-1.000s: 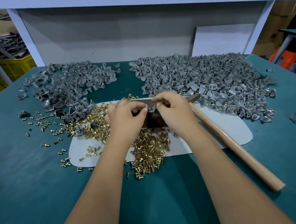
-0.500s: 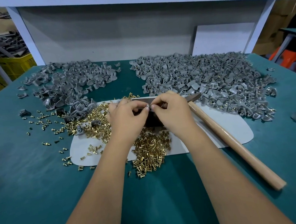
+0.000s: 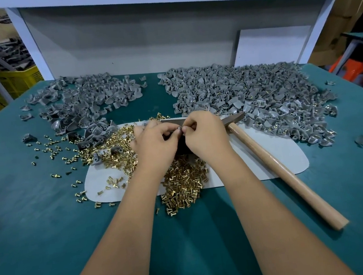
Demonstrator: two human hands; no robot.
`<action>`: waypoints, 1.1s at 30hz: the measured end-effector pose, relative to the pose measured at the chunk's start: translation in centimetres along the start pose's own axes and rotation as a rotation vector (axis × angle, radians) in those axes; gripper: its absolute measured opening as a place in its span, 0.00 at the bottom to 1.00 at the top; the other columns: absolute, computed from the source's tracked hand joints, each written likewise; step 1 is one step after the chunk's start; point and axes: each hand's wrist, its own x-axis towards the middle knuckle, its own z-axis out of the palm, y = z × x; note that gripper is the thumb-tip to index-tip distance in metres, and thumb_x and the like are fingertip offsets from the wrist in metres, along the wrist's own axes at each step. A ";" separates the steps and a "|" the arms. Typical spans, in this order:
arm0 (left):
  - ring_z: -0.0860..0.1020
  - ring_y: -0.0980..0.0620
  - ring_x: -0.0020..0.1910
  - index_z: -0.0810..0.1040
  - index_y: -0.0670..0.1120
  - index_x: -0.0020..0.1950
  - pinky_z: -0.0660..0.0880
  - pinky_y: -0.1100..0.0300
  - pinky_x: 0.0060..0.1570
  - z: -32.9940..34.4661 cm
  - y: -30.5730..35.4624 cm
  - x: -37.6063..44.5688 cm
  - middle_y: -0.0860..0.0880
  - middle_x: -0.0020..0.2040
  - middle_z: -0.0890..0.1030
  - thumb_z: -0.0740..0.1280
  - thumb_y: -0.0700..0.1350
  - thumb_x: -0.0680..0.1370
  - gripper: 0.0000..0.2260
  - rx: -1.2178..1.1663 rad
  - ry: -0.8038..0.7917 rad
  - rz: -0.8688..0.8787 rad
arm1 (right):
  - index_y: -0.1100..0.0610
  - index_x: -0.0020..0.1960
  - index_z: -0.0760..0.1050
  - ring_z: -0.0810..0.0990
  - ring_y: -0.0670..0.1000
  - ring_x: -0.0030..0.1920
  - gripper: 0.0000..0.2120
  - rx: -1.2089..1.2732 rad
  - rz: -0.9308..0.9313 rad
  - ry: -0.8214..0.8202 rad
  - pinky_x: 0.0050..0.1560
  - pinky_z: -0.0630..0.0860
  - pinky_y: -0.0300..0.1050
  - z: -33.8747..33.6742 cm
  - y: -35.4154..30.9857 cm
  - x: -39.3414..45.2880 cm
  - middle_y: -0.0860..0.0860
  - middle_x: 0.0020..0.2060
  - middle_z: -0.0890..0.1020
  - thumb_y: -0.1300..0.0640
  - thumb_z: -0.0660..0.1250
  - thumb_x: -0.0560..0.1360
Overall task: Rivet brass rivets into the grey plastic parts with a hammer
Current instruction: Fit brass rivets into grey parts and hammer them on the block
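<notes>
On teal felt (image 3: 40,228): (shiny) brass rivets (image 3: 185,185).

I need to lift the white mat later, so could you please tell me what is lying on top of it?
On the white mat lie brass rivets, a few grey parts, the hammer and a dark block. Both hands cover most of the block.

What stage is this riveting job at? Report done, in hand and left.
Done: the right-hand pile of grey parts shows brass rivets in many pieces. In hand: left hand and right hand pinch something small together; the hammer lies unused. Left: the left-hand pile shows no brass, and loose rivets remain.
</notes>
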 end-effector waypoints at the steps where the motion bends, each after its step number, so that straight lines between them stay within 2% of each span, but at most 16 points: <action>1: 0.60 0.53 0.52 0.82 0.60 0.47 0.57 0.55 0.53 0.0 0.0 0.0 0.59 0.40 0.71 0.68 0.52 0.78 0.04 0.001 -0.001 -0.001 | 0.55 0.41 0.79 0.75 0.49 0.41 0.06 0.054 -0.007 -0.005 0.40 0.70 0.43 -0.1 0.3 -0.1 0.50 0.39 0.80 0.59 0.65 0.75; 4: 0.60 0.53 0.52 0.79 0.61 0.45 0.55 0.55 0.51 0.1 0.1 -0.1 0.59 0.41 0.72 0.68 0.53 0.78 0.04 -0.027 -0.001 -0.010 | 0.57 0.42 0.81 0.76 0.46 0.37 0.10 0.197 0.017 0.002 0.35 0.69 0.42 -0.8 0.9 -0.3 0.50 0.36 0.81 0.57 0.63 0.76; 7: 0.60 0.53 0.52 0.78 0.62 0.44 0.56 0.55 0.51 0.0 0.0 -0.1 0.59 0.41 0.72 0.67 0.53 0.78 0.05 -0.049 -0.018 -0.016 | 0.60 0.44 0.81 0.78 0.48 0.42 0.13 0.296 0.082 0.015 0.45 0.74 0.40 -1.3 1.2 -0.2 0.54 0.39 0.83 0.55 0.61 0.78; 9: 0.60 0.53 0.52 0.77 0.63 0.43 0.57 0.54 0.52 0.0 0.0 -0.1 0.59 0.42 0.72 0.67 0.54 0.78 0.05 -0.057 -0.022 -0.018 | 0.59 0.45 0.82 0.77 0.46 0.40 0.12 0.322 0.089 0.005 0.44 0.74 0.40 -1.4 1.3 -0.2 0.52 0.40 0.83 0.55 0.62 0.77; 11: 0.61 0.52 0.53 0.78 0.63 0.43 0.58 0.54 0.53 0.0 -0.1 -0.1 0.58 0.42 0.73 0.68 0.54 0.78 0.05 -0.049 -0.015 -0.017 | 0.55 0.46 0.83 0.77 0.43 0.41 0.08 0.306 0.071 -0.002 0.39 0.70 0.38 -1.1 1.2 -0.2 0.47 0.41 0.82 0.55 0.65 0.76; 14: 0.61 0.52 0.54 0.79 0.62 0.44 0.61 0.53 0.55 0.1 -0.1 -0.1 0.57 0.42 0.74 0.69 0.54 0.77 0.03 -0.043 -0.001 -0.014 | 0.53 0.43 0.82 0.76 0.45 0.42 0.04 0.250 0.028 0.043 0.41 0.68 0.38 -0.3 1.0 -0.4 0.47 0.42 0.80 0.57 0.68 0.74; 18: 0.61 0.52 0.53 0.78 0.63 0.43 0.62 0.53 0.55 0.1 -0.1 -0.1 0.58 0.41 0.73 0.69 0.54 0.76 0.04 -0.028 0.005 -0.007 | 0.52 0.38 0.79 0.74 0.47 0.42 0.06 0.184 -0.010 0.093 0.42 0.67 0.40 0.2 1.1 -0.3 0.46 0.40 0.77 0.60 0.69 0.73; 23: 0.59 0.54 0.52 0.78 0.63 0.42 0.55 0.56 0.51 0.2 -0.1 -0.1 0.60 0.41 0.72 0.69 0.56 0.76 0.04 0.006 0.012 -0.024 | 0.51 0.35 0.77 0.73 0.46 0.41 0.09 0.174 -0.038 0.164 0.40 0.65 0.40 0.8 1.2 -0.6 0.43 0.36 0.74 0.62 0.70 0.72; 30: 0.58 0.55 0.52 0.78 0.63 0.43 0.54 0.57 0.50 0.3 -0.2 -0.1 0.61 0.40 0.71 0.69 0.56 0.76 0.03 0.003 0.016 -0.035 | 0.54 0.37 0.80 0.73 0.46 0.40 0.06 0.153 -0.049 0.167 0.38 0.64 0.39 0.9 1.5 -0.5 0.44 0.36 0.76 0.61 0.70 0.72; 33: 0.59 0.54 0.53 0.79 0.63 0.44 0.57 0.55 0.52 0.2 -0.1 -0.3 0.60 0.42 0.73 0.69 0.55 0.77 0.02 -0.012 0.018 -0.025 | 0.55 0.40 0.81 0.74 0.47 0.42 0.05 0.107 -0.058 0.162 0.41 0.67 0.41 0.7 1.3 -0.7 0.46 0.40 0.78 0.60 0.69 0.74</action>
